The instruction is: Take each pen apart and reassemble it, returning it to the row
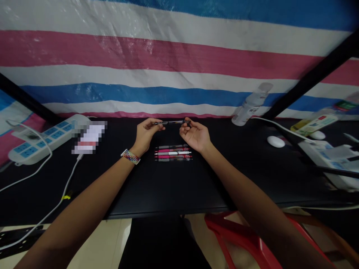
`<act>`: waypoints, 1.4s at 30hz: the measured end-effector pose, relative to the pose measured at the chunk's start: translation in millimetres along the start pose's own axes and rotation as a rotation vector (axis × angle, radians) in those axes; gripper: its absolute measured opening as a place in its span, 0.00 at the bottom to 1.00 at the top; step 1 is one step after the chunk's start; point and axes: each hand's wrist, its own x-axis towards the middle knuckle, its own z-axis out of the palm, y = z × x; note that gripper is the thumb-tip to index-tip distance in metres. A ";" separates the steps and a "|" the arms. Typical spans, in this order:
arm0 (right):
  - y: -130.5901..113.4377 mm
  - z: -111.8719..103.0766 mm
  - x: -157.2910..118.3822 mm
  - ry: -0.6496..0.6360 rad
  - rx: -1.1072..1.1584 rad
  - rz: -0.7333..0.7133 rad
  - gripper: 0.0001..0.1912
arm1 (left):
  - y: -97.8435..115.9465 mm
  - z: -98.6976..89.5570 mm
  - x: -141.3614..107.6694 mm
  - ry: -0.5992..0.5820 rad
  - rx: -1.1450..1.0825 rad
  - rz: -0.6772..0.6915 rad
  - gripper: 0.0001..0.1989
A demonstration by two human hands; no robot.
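A dark pen (174, 122) is held level between my two hands, above the far part of the black table (157, 190). My left hand (146, 135) pinches its left end between thumb and fingers. The fingers of my right hand (195, 135) close on its right end. Just below, several pens (172, 153) lie side by side on the table, pointing left to right; some are pink-red, one is white and grey, others dark or clear. A colourful woven band (130, 156) circles my left wrist.
At the left are a power strip (50, 138), a blurred-out phone-like item (89, 137) and a white cable (68, 179). A clear bottle (249, 106), white oval object (276, 141) and yellowish bottle (315, 121) stand right. A red stool (244, 239) is below the edge.
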 end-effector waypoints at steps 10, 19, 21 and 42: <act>0.7 -1.9 1.7 -0.020 -0.070 -0.020 0.09 | 1.9 1.4 -0.4 -0.004 0.001 0.005 0.09; 2.0 -5.3 4.7 -0.029 -0.028 -0.028 0.11 | 4.6 1.8 -0.7 -0.005 0.007 -0.011 0.15; 2.3 -6.0 4.6 -0.037 -0.026 -0.026 0.10 | 4.6 1.6 -0.6 0.004 0.009 -0.004 0.15; 0.3 -7.8 3.7 -0.048 -0.491 -0.217 0.09 | 5.2 -1.5 0.5 -0.027 0.062 0.045 0.09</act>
